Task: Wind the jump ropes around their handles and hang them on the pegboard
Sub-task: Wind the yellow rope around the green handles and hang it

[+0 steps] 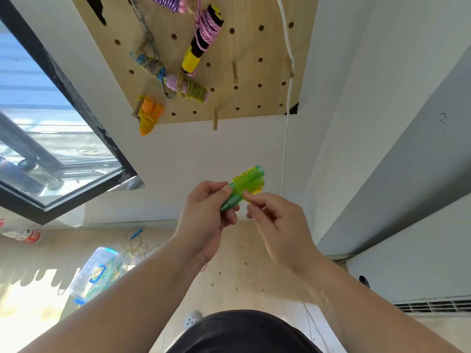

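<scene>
Just beyond the dark garment (pixel 242 332), the left hand (pixel 206 212) grips the smooth, tapered green handles (pixel 229 198), held in the air below the pegboard (pixel 254 47). The right hand (pixel 277 225) pinches the glossy, see-through yellow rope (pixel 248 183), wound in ridged coils. Tucking that end tightly under a coil should stop it springing loose before it goes on a free wooden peg (pixel 215 122).
</scene>
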